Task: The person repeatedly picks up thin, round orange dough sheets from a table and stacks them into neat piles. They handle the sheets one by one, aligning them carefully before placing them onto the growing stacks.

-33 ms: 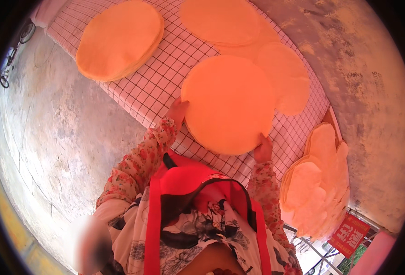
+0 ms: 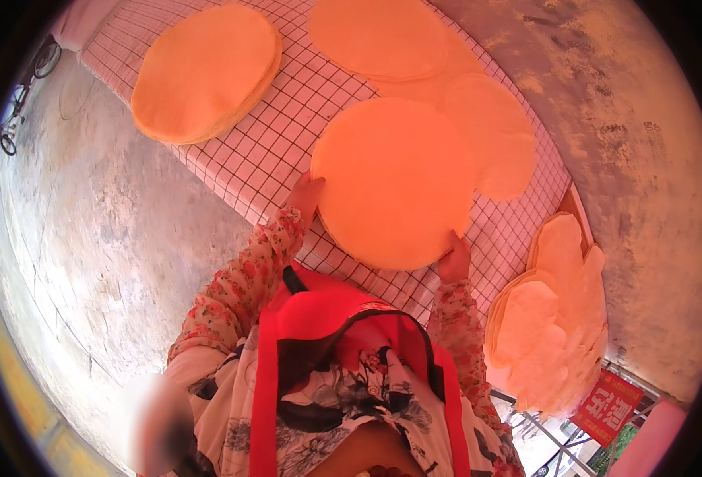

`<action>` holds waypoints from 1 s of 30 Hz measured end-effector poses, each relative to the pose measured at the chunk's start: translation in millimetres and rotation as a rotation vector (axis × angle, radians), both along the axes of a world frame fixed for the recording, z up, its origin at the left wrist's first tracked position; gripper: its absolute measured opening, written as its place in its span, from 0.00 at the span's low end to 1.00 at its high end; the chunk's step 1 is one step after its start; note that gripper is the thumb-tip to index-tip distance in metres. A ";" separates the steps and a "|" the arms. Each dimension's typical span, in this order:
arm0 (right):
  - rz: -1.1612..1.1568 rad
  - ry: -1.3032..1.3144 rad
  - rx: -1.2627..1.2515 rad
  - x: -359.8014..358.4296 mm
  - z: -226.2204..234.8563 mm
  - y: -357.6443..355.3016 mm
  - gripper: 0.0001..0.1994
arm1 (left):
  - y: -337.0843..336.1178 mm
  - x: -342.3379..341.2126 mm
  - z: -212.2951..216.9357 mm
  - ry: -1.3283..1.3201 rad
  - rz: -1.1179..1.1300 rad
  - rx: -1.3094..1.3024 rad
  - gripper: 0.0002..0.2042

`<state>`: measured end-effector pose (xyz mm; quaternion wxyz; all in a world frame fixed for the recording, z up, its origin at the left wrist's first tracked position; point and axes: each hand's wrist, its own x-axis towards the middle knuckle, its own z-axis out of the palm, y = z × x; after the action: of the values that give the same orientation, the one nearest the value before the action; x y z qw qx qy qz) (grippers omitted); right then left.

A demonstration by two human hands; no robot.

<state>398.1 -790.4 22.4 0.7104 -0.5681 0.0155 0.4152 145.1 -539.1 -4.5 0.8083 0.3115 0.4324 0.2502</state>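
Head view — left hand (image 2: 307,195) and right hand (image 2: 454,258), each grip on orange disc (image 2: 395,179) rim — bare checked cloth (image 2: 240,163) leftward.

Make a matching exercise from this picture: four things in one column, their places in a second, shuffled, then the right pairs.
1. large round orange flat sheet
2. thick stack of round orange sheets
3. heap of pale orange sheets
4. red apron

A. far left on the checked cloth
B. on the person's chest
C. between left hand and right hand
D. right, off the cloth

1-C, 2-A, 3-D, 4-B
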 end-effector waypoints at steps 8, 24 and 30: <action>-0.110 -0.208 0.044 -8.2 19.1 16.6 0.26 | -5.1 -0.6 -45.8 -0.055 0.062 0.235 0.17; 0.367 -0.467 0.352 -19.9 252.1 227.5 0.29 | 120.4 -57.4 153.3 -0.046 -0.060 0.428 0.20; 0.454 -0.478 0.611 -82.9 269.3 381.8 0.29 | 229.3 -165.1 240.0 -0.198 0.358 0.595 0.20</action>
<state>315.2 -408.6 291.6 0.7201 -0.4013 -0.3972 0.4032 -20.0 -309.8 235.5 0.6636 0.4268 0.3081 0.5315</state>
